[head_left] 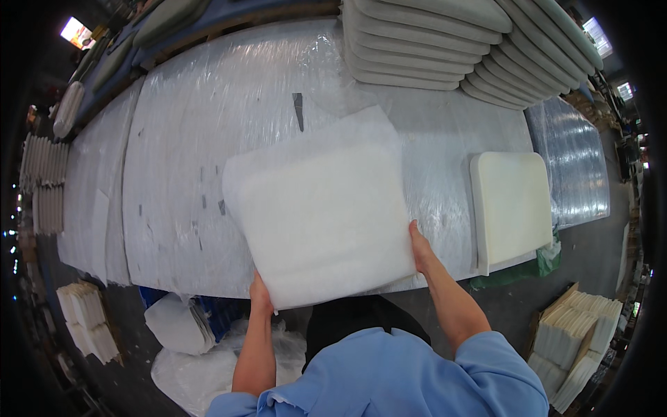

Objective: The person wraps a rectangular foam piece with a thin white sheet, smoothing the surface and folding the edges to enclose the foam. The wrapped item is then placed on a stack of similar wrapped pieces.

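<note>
From here I see the left hand [261, 297] gripping the pad [323, 222] by its lower-left corner, the right hand [421, 251] by its right edge — mid-frame, over the table [184, 132]. I judge this as positioning — the next move calls for level, even support.

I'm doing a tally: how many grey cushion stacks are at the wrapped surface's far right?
2: the left stack, nearer the middle, and the right stack just beside it. More may be hidden behind them or beyond the picture's top edge.
</note>
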`<state>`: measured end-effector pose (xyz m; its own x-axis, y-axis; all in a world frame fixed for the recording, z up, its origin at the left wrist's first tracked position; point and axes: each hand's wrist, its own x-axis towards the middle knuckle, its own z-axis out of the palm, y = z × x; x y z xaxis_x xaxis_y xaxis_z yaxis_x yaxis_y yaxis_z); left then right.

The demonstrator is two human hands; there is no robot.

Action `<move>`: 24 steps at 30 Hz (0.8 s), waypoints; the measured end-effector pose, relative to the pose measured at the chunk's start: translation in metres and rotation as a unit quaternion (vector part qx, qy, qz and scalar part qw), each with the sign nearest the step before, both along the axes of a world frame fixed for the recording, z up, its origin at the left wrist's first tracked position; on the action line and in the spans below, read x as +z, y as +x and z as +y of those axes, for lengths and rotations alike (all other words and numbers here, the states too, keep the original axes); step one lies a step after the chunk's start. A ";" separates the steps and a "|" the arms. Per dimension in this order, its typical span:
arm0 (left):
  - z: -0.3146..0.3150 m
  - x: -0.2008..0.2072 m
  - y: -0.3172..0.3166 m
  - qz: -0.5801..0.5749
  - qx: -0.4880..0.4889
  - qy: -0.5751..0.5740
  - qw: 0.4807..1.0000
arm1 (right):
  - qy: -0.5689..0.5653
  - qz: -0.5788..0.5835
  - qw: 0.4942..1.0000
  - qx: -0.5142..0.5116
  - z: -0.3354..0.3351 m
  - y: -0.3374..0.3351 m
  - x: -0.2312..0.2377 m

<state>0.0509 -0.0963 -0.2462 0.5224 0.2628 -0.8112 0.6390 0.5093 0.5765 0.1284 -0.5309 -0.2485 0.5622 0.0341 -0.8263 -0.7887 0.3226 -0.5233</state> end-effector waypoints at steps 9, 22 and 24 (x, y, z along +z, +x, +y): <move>0.019 -0.005 0.001 -0.028 -0.006 -0.127 0.991 | 0.054 0.056 0.995 -0.061 0.009 -0.009 -0.001; 0.043 -0.026 0.003 0.115 -0.122 0.283 0.944 | -0.473 -0.066 0.878 0.013 0.034 -0.034 -0.031; 0.025 -0.032 0.007 0.155 -0.072 0.318 0.933 | -0.499 -0.056 0.865 -0.006 0.041 -0.036 -0.031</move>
<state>0.0579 -0.0710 -0.2782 0.3549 0.6872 -0.6339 0.8609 0.0241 0.5082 0.0920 -0.4897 -0.2799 0.6361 -0.6707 -0.3815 -0.7147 -0.3258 -0.6189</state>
